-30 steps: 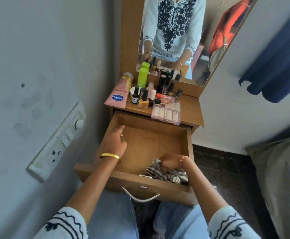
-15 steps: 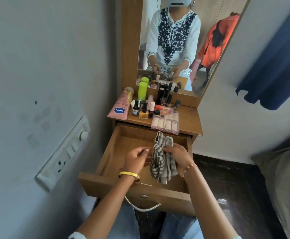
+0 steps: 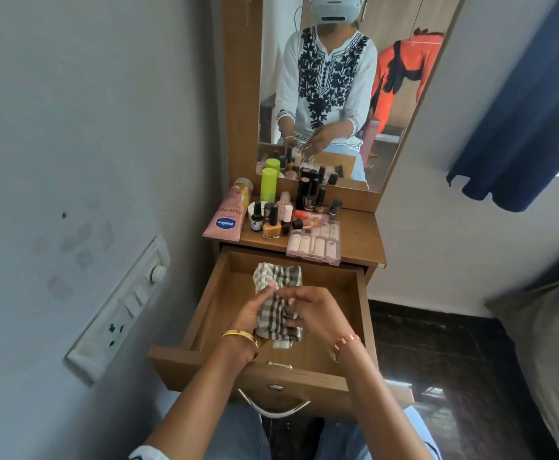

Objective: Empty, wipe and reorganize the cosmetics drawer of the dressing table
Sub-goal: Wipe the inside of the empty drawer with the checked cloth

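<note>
The wooden drawer (image 3: 205, 313) of the dressing table stands pulled out, its floor bare apart from the cloth. A grey-and-white checked cloth (image 3: 276, 277) hangs over the drawer's middle, held between both hands. My left hand (image 3: 253, 310) pinches it from the left, thumb on top. My right hand (image 3: 314, 308) grips its right side with curled fingers. On the tabletop (image 3: 361, 237) behind stand the cosmetics: a pink Vaseline tube (image 3: 226, 215), a green bottle (image 3: 268, 184), several nail polish bottles (image 3: 271, 220) and a clear case of press-on nails (image 3: 314, 242).
A mirror (image 3: 331, 88) rises behind the tabletop. A white switch panel (image 3: 122, 310) sits on the left wall close to the drawer. A dark blue curtain (image 3: 520, 104) hangs at right, with grey bedding (image 3: 550, 353) below it. The drawer's metal handle (image 3: 273, 408) faces my knees.
The cloth was lifted from the drawer's front right corner. My left hand left the drawer's side and took hold of it; both hands now hold it spread over the drawer.
</note>
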A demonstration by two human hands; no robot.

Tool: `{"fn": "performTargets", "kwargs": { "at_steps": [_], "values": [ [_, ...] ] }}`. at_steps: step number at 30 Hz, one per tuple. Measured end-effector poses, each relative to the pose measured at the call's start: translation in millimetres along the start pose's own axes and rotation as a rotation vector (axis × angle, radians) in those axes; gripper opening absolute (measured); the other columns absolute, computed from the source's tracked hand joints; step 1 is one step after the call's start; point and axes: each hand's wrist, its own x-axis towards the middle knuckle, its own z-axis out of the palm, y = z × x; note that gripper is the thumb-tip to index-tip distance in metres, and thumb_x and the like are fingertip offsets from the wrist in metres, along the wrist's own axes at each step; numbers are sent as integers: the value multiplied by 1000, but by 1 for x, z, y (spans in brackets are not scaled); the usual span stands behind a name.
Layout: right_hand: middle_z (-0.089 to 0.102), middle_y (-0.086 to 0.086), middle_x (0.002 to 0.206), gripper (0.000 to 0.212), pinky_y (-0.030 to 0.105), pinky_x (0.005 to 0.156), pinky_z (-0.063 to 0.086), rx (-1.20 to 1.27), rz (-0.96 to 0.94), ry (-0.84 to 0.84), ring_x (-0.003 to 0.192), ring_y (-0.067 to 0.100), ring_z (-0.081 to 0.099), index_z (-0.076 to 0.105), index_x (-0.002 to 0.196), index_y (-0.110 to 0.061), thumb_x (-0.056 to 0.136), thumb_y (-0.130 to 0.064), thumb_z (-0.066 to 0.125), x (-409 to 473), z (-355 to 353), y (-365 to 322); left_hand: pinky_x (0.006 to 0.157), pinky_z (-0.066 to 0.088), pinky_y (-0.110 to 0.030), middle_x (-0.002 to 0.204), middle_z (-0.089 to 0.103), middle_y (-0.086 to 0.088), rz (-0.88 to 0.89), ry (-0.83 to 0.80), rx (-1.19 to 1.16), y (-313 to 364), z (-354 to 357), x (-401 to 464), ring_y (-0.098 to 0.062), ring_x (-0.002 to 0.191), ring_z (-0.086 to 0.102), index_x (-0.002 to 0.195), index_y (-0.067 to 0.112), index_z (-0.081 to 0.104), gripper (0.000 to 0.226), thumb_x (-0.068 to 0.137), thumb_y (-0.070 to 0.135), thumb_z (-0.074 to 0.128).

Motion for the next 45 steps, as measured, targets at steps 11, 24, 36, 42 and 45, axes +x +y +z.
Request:
{"fn": "performTargets", "kwargs": {
  "at_steps": [11, 24, 36, 42, 45],
  "values": [
    [68, 6, 105, 22, 12, 51, 41, -99, 116, 200, 78, 9, 60, 58, 96, -14, 84, -31, 65, 10, 4, 25, 58, 52, -32, 75, 74, -9, 4, 89, 25, -2, -4, 3, -25, 69, 70, 92, 8, 65, 31, 83, 37, 57],
    [63, -3, 92, 24, 11, 51, 43, 72, 35, 235, 74, 6, 60, 55, 100, -14, 83, -26, 67, 14, 13, 27, 84, 53, -45, 106, 67, -16, 67, 246, 50, -4, -4, 4, -31, 94, 65, 111, 9, 61, 39, 83, 36, 61],
    [65, 1, 91, 19, 18, 57, 46, 235, 77, 263, 79, 11, 63, 57, 100, -11, 84, -16, 65, 18, 15, 32, 83, 53, -43, 97, 70, -10, 89, 343, 130, -5, -1, 3, -28, 90, 67, 95, 17, 67, 31, 86, 44, 54],
    [68, 7, 99, 21, 20, 61, 50, 221, 99, 260, 83, 15, 64, 58, 102, -9, 84, -15, 65, 18, 13, 40, 49, 50, -25, 80, 71, -8, 36, 298, 100, -4, 2, 0, -20, 64, 68, 92, 9, 67, 19, 86, 26, 59],
    [67, 8, 103, 22, 19, 61, 50, 206, 93, 276, 86, 16, 64, 58, 104, -8, 84, -13, 64, 18, 13, 39, 47, 50, -24, 81, 69, -7, 81, 310, 125, -5, 1, -1, -17, 62, 67, 97, 8, 64, 17, 84, 18, 61]
  ]
}}
